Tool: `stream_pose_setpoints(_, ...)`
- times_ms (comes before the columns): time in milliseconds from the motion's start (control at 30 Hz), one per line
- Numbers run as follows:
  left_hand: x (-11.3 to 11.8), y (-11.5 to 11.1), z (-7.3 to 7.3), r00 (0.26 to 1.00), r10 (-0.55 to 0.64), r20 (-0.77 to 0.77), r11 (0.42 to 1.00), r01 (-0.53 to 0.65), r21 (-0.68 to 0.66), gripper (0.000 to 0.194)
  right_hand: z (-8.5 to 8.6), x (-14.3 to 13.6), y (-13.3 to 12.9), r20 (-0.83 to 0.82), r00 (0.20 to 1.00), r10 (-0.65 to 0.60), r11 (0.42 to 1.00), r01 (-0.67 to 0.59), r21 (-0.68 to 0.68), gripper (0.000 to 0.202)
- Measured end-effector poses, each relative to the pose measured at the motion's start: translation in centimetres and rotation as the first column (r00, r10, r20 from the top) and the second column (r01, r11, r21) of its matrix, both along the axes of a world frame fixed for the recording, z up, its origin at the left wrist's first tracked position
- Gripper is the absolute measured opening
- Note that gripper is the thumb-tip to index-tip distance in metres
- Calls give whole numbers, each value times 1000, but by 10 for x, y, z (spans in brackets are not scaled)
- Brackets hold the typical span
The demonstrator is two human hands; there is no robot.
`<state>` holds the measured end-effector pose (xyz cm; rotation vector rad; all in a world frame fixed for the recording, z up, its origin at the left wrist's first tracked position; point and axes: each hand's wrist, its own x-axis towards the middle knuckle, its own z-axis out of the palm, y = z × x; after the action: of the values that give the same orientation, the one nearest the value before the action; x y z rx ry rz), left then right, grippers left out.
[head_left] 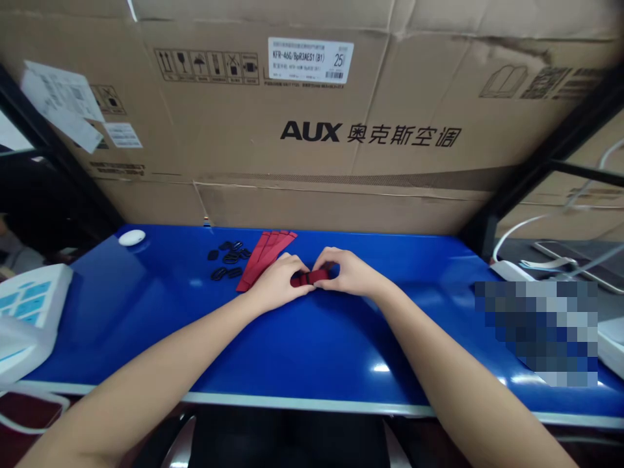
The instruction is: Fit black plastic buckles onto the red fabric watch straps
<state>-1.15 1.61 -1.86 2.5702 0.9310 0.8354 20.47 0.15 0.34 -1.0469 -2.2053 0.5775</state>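
Note:
Between my two hands, just above the blue table, is a dark red strap [320, 275] with black marks across it, bent into a loop. My left hand [280, 278] pinches its left end between thumb and fingers. On the other side my right hand [345, 270] grips the right part, thumb below and fingers above. Whether a buckle sits on the strap is hidden by my fingers. Several flat red straps [263, 257] lie fanned out beside my left hand. Left of those is a scatter of small black plastic buckles [229, 257].
A large cardboard box [312, 162] walls off the back of the blue table [302, 351]. At the left are a white device [36, 312] and a white oval object [132, 238]. Black frame posts [487, 227] rise at the sides. A blurred-out patch [541, 331] covers the right.

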Motion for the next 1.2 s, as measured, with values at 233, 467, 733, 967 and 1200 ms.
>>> stream_pose_setpoints(233,2,-3,1,1000,18,15,999,-19,30,24,1,0,0,6,1000,2,1000,-2,10,17)
stream_pose_setpoints(467,4,-8,4,995,98,18,995,-98,13,24,3,0,0,25,1000,-9,1000,8,28,19)
stream_pose_setpoints(733,2,-6,6,1000,32,0,999,-32,6,20,5,2,-1,26,999,-22,1000,22,-21,14)
stream_pose_setpoints(967,2,-8,8,997,19,-71,994,-11,105,21,-1,-4,0,-24,999,-48,981,43,-188,15)
stream_pose_setpoints(1200,6,-12,9,987,109,-121,978,-84,191,22,-5,-8,3,-57,996,-64,962,46,-268,11)
